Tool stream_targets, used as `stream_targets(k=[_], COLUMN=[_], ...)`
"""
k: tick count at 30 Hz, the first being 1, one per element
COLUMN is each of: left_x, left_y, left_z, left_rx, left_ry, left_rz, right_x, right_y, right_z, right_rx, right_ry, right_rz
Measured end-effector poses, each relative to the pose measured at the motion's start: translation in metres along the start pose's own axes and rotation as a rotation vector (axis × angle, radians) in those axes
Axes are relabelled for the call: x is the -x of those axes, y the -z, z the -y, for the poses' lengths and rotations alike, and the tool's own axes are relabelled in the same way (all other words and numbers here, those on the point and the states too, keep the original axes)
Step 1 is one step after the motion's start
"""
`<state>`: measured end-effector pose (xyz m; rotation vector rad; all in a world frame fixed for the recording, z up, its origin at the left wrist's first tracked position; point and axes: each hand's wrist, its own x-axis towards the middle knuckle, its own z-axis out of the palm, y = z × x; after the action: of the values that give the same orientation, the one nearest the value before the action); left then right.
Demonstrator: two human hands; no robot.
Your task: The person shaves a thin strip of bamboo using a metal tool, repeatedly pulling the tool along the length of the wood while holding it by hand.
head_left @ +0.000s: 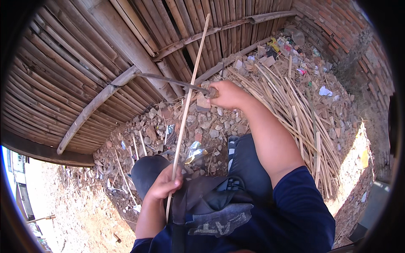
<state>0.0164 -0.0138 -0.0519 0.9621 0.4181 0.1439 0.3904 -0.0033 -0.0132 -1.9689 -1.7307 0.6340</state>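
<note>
A long, thin bamboo strip slants up from my lap toward the bamboo wall. Its lower part is in my left hand, with the fingers closed round it beside my knee. My right hand is wrapped round the short handle of a long-bladed knife. The dark blade points left and crosses the strip above its middle; whether it touches cannot be told. A dark cloth lies over my lap, under the strip's lower end.
A wall of bamboo slats with curved poles rises ahead and left. Many split bamboo strips lie heaped at my right. Stones and litter cover the ground, including a shiny wrapper. A brick wall stands at the far right.
</note>
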Motion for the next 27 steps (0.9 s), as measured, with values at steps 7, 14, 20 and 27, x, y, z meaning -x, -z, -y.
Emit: stream_targets(k=[7,14,20,27], left_x=[-0.002,-0.001,-0.003,-0.005], left_y=[0.002,-0.005,-0.001,-0.004], left_z=[0.002,-0.003,0.000,-0.001], left_rx=[-0.017,-0.057,-0.072,-0.115], left_ry=[0.003,0.012,0.015,-0.002], left_rz=[-0.021,-0.076,-0.024,-0.054], right_x=[0.000,0.012,0.003,0.002], right_y=[0.007,0.001,0.003,0.005], right_z=[-0.004,0.044,-0.002,-0.001], right_rx=[0.005,0.124,0.035,0.000], right_ry=[-0.141,0.047,0.009,-0.151], right_rz=[-0.088,0.281,0.020,-0.047])
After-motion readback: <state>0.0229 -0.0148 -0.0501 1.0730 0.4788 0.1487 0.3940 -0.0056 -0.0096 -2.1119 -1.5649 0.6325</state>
